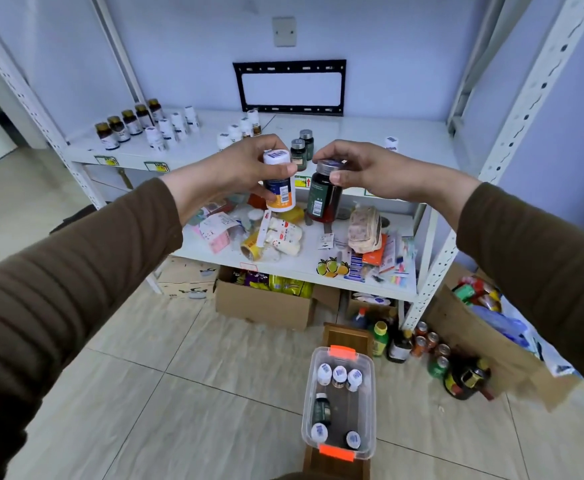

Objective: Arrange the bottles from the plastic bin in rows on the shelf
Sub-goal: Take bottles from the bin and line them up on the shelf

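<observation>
My left hand [240, 164] grips a white bottle [279, 188] with a blue and orange label, held up in front of the shelf [352, 133]. My right hand [363, 168] pinches the cap of a dark red bottle [323, 199] with a green label, which hangs beside the white one. On the shelf stand rows of amber bottles [127, 124] and white bottles [174, 128] at the left, more white bottles [240, 129] in the middle, two dark green bottles [301, 147] and a lone white bottle [391, 143]. The clear plastic bin [309, 403] with orange latches sits low on a wooden stand and holds several bottles.
The lower shelf [304, 265] is crowded with packets, tape and stationery. Cardboard boxes [262, 306] stand under it. Drink bottles and cans [425, 344] cluster on the tiled floor at the right beside another open carton [484, 337]. White shelf uprights [526, 98] flank both sides.
</observation>
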